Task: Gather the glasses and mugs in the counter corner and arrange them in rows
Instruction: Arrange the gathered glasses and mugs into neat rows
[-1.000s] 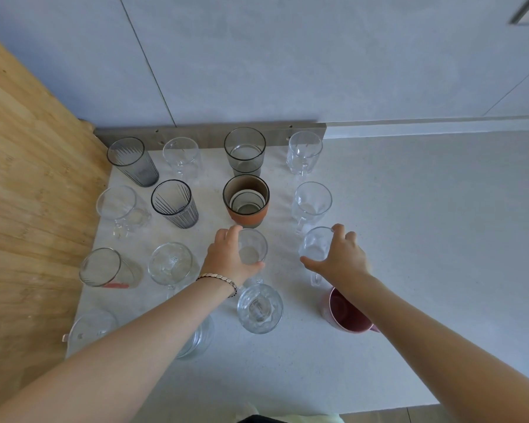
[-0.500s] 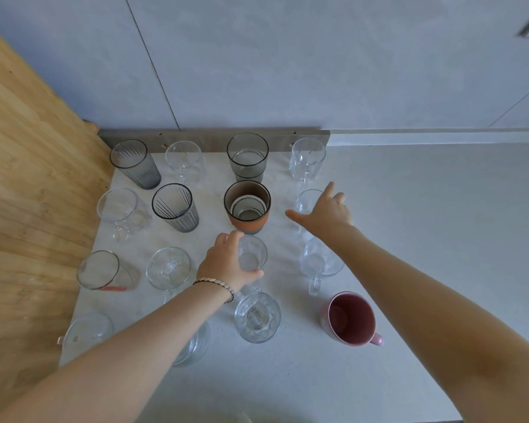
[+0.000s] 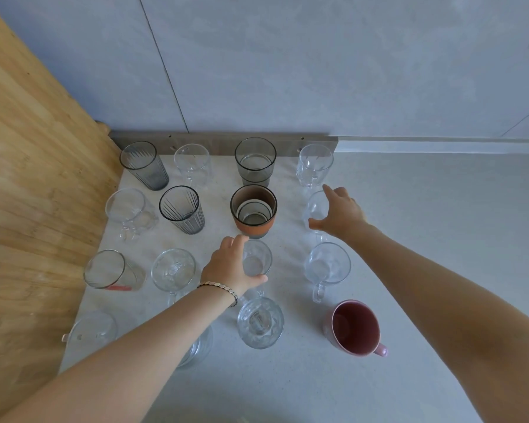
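Glassware stands in the corner of the pale counter (image 3: 425,239), beside the wooden panel (image 3: 28,178). The left hand (image 3: 229,267) grips a small clear glass (image 3: 258,259) just in front of the terracotta-banded cup (image 3: 253,210). The right hand (image 3: 339,213) curls thumb and fingers round a clear glass mug (image 3: 315,209), 2 places behind the pink mug (image 3: 355,328). The left forearm hides what looks like another glass.

On the counter (image 3: 425,239) the cups stand in rows in the corner. Around the sleeved cup (image 3: 253,212), a straight tumbler (image 3: 255,161) stands at 12 o'clock, a ribbed tumbler (image 3: 182,209) at 9, a glass mug (image 3: 312,207) at 3 and a small glass (image 3: 257,259) at 6. The ceramic mug (image 3: 355,328) sits at 4 o'clock.
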